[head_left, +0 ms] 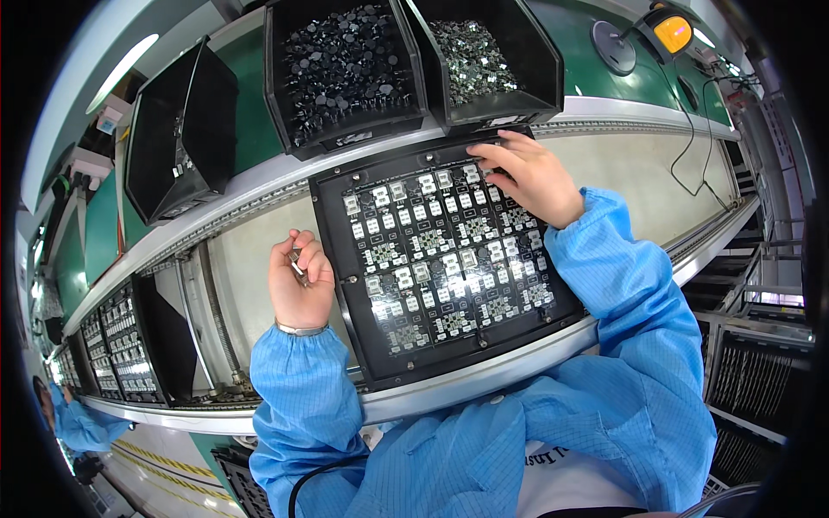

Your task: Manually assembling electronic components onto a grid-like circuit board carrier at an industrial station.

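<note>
My left hand (300,281), palm turned up left of the black fixture frame, has its fingers curled over small silver metal parts (296,255). The frame (350,332) holds a panel of small circuit boards (449,259) fitted with rows of silver metal-cased and white components. Over the frame's far right corner reaches my right hand (534,180). Its index finger and thumb are apart beside the top row of silver components, with nothing visible between them. Whether its fingertips touch a component I cannot tell.
Beyond the frame stand a black bin of dark round parts (345,65), a bin of silver parts (475,60) and another black bin (186,134). More loaded frames (125,345) sit left along the conveyor rail (639,123). A yellow-black scanner (669,33) stands far right; another person (82,419) is far left.
</note>
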Action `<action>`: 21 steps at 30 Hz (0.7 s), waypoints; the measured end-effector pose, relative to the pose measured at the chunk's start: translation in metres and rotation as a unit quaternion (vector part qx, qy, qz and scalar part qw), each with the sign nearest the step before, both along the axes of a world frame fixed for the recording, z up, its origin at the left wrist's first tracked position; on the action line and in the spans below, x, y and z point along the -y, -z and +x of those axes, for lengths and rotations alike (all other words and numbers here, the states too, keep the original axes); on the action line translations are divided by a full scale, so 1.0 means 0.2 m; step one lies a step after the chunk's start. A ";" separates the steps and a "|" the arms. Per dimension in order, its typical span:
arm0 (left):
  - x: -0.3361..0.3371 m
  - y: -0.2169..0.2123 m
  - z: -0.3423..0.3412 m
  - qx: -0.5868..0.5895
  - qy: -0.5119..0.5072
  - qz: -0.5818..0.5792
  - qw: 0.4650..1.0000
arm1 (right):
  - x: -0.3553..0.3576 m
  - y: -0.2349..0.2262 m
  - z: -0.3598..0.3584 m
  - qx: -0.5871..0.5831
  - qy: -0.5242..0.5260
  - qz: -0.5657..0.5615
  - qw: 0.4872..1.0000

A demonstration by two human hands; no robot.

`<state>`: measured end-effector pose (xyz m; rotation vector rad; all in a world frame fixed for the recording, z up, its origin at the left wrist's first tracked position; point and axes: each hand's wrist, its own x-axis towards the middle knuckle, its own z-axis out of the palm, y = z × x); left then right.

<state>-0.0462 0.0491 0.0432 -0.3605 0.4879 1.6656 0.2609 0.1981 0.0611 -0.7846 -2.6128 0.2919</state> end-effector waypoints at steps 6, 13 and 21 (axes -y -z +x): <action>0.00 -0.03 0.03 -0.010 0.017 0.044 0.999 | 0.03 -0.02 0.00 -0.063 0.064 -0.092 0.992; 0.02 -0.10 0.23 0.011 0.177 0.090 0.980 | -0.01 -0.02 0.03 -0.045 -0.001 -0.019 0.999; 0.04 -0.14 0.36 -0.134 0.342 0.075 0.927 | 0.26 -0.25 -0.06 -0.157 -0.101 -0.244 0.952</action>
